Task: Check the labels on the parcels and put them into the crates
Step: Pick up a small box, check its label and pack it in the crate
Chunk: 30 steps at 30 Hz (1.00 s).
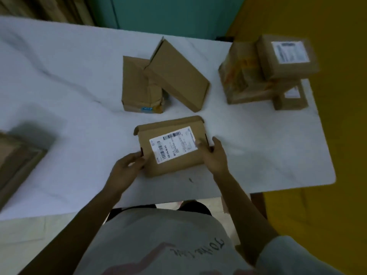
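A flat brown cardboard parcel (174,165) lies near the front of the white table (69,96), its white barcode label (173,144) facing up. My left hand (127,165) grips its left end, and my right hand (215,153) grips its right end with the fingers over the label's corner. Behind it, two more brown parcels stand together: a squat one (137,86) and a flat one (178,76) leaning on it. At the left edge sits a blurred brown crate (17,159).
At the table's right end is a stack of parcels: a labelled box (286,56) on top, a taped printed one (242,76) beside it, a small labelled box (290,98) below. A yellow wall is on the right, a teal one behind.
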Each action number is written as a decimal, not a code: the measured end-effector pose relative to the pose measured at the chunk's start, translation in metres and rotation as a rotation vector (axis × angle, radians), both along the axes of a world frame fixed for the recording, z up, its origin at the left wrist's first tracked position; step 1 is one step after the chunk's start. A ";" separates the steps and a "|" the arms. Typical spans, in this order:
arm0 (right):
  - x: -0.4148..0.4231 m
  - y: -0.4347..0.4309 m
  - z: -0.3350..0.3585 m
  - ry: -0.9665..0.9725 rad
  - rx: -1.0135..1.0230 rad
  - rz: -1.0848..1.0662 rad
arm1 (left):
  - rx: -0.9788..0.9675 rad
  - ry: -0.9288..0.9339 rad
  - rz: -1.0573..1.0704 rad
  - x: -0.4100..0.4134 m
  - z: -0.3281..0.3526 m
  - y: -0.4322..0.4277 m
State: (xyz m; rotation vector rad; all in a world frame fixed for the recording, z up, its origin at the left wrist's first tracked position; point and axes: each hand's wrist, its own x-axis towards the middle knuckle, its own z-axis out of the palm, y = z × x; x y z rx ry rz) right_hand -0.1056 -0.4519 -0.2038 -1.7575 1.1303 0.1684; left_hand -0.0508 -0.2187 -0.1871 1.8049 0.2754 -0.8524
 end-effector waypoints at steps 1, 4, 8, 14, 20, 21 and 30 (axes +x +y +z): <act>0.001 -0.008 0.004 -0.011 0.006 0.021 | 0.001 -0.027 0.076 -0.001 0.005 -0.004; -0.001 -0.040 0.021 -0.067 0.101 0.154 | -0.045 -0.068 0.236 -0.007 0.019 -0.014; -0.004 -0.081 0.046 -0.187 0.185 0.338 | -0.083 -0.018 0.302 -0.017 0.034 -0.036; 0.004 -0.107 0.060 -0.274 0.166 0.467 | -0.116 -0.081 0.286 -0.025 0.043 -0.053; -0.002 -0.099 0.038 -0.116 0.333 0.315 | -0.120 0.101 0.301 -0.018 0.023 -0.058; -0.005 -0.097 0.035 -0.091 0.346 0.298 | -0.103 0.099 0.293 -0.019 0.019 -0.057; -0.013 -0.092 0.039 -0.176 0.461 0.242 | -0.277 0.003 0.183 -0.028 0.024 -0.038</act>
